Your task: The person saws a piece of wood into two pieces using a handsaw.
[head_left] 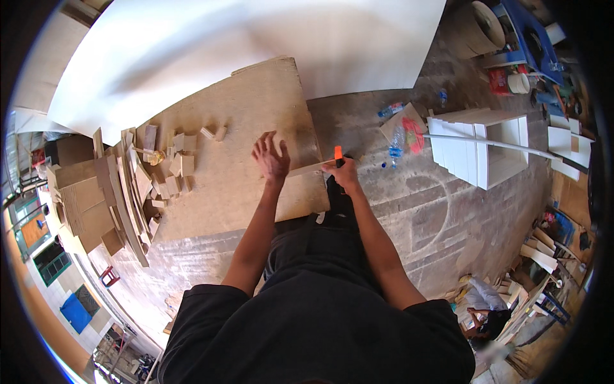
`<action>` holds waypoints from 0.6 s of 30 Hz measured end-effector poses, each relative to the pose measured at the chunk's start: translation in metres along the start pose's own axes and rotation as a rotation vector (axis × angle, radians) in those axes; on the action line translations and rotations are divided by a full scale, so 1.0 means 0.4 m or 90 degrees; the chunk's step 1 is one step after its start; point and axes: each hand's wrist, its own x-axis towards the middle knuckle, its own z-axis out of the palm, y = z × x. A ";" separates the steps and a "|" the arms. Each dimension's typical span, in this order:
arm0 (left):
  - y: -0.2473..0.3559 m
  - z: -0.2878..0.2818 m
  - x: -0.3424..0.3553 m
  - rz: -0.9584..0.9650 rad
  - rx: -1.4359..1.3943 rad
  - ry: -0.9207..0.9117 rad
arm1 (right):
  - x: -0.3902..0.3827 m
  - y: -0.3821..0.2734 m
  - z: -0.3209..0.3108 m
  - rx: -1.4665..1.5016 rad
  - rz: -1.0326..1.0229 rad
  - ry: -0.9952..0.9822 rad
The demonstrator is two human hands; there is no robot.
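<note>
My left hand (272, 157) is open, fingers spread, just over the large plywood board (236, 115). Nothing is in it. At the board's right edge my right hand (344, 173) is closed around a small orange and black tool (339, 153), whose kind I cannot make out. A thin, pale wooden strip (307, 169) runs between the two hands, its right end reaching the right hand. Whether the fingers also grip that strip is hidden.
Wood offcuts (182, 160) and stacked boards (83, 198) crowd the left side. A big white sheet (256, 38) spans the far side. To the right are plastic bottles (396, 137) and a white cabinet (480, 147) with a long pole (499, 144) across it. Another person (489, 313) works at lower right.
</note>
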 end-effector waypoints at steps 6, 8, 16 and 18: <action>-0.100 -0.053 0.029 -0.056 0.055 0.091 | 0.006 0.012 -0.006 -0.002 -0.050 0.011; -0.189 -0.080 0.075 -0.096 0.016 0.229 | 0.006 0.000 -0.003 -0.004 -0.038 -0.004; -0.380 -0.177 0.235 -0.265 0.062 0.092 | 0.002 -0.004 -0.006 0.021 0.011 -0.005; -0.387 -0.190 0.244 -0.210 0.039 0.028 | 0.005 0.006 -0.008 0.016 0.015 0.002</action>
